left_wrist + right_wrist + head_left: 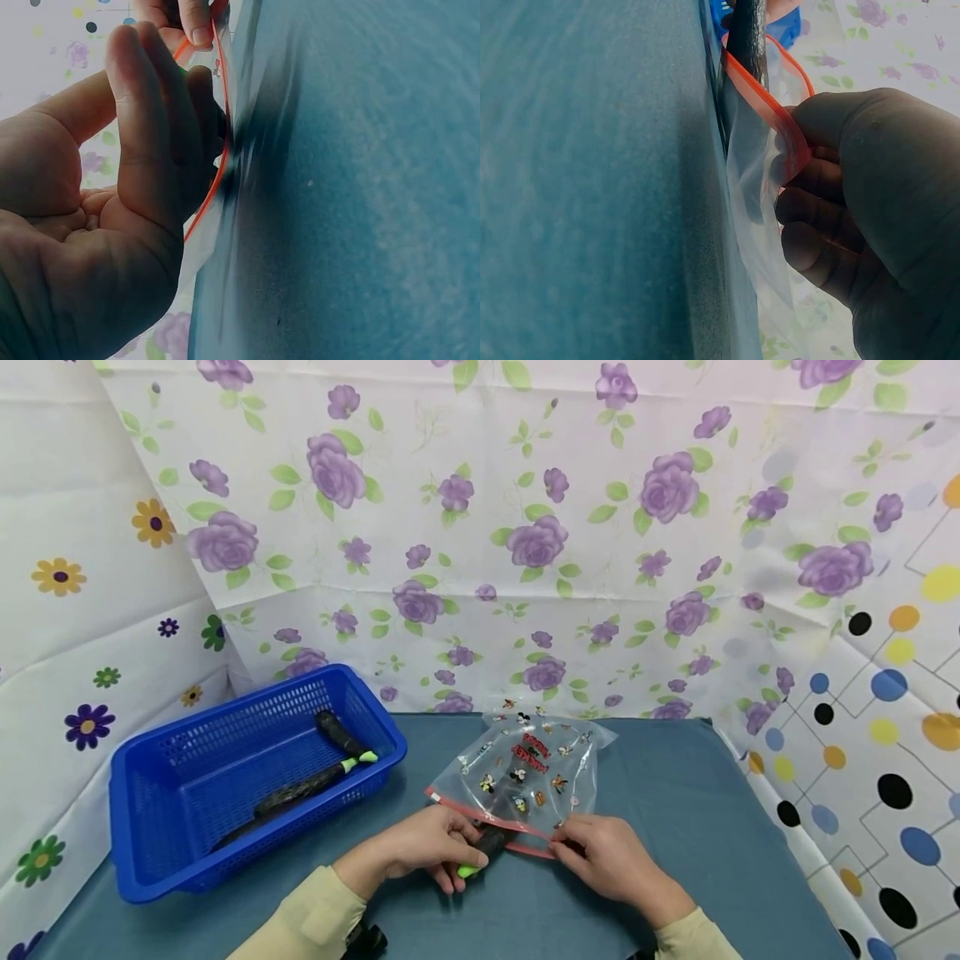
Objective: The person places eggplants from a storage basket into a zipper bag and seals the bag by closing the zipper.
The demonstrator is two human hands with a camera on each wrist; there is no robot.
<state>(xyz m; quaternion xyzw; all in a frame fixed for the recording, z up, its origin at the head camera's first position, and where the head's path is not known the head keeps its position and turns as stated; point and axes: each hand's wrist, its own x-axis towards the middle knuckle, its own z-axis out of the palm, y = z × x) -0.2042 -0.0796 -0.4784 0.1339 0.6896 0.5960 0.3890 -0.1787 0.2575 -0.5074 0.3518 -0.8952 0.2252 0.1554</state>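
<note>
A long dark vegetable-like piece with a bright green end (491,842) lies partly inside the mouth of a clear zip bag (487,768) with a red zip edge and cartoon prints. My left hand (427,847) holds this piece near its green end, at the bag's opening. In the right wrist view, the dark shiny length (746,41) passes in between the red edges. My right hand (611,860) pinches the right side of the bag's red zip edge (761,97) between thumb and fingers. In the left wrist view, the left fingers (139,127) hide most of the piece.
A blue plastic basket (135,810) stands at the left, holding several similar dark pieces (300,789) with green ends. Blue-green cloth (675,785) covers the table. Flowered sheets (480,552) hang behind and at the left, and a dotted sheet (885,735) at the right.
</note>
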